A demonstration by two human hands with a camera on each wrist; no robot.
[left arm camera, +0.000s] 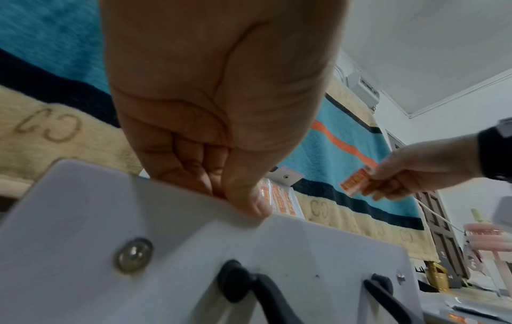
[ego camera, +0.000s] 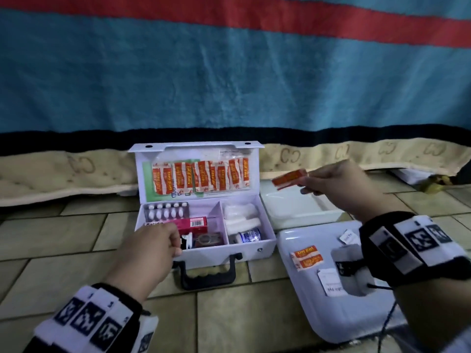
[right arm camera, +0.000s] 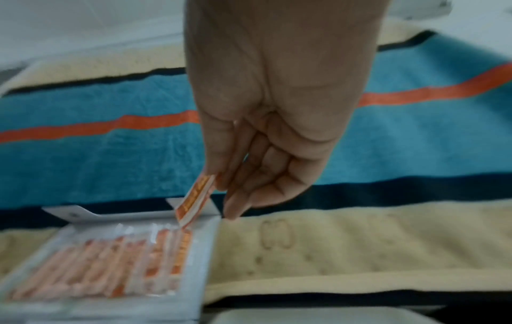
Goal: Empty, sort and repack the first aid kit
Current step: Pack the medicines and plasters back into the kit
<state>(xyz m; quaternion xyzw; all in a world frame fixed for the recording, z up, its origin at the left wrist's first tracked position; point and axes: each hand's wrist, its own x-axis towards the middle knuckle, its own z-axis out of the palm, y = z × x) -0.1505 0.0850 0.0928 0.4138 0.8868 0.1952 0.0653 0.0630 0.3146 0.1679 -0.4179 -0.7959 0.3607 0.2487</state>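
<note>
Pinching a plaster strip [ego camera: 289, 179] lengthwise leftward, the right hand [ego camera: 339, 186] hovers; left hand [ego camera: 150, 247] grips the kit's front wall [ego camera: 216, 250].

Floor [ego camera: 84, 233]: beige-olive rectangular tiles with dark grout lines, dimly lit; a large blanket [ego camera: 229, 80] hangs behind the work area, teal with a red-orange stripe [ego camera: 280, 19] near the top, a black band [ego camera: 76, 138] below, and a cream border [ego camera: 63, 174] bearing repeated "CC" motifs, its lower edge resting on the tiles; from the left wrist view, white ceiling [left arm camera: 443, 43] and white wall; a white wall-mounted unit [left arm camera: 360, 87] near the ceiling; a dark brown panelled door [left arm camera: 440, 230] at the right; lighting subdued overall.
</note>
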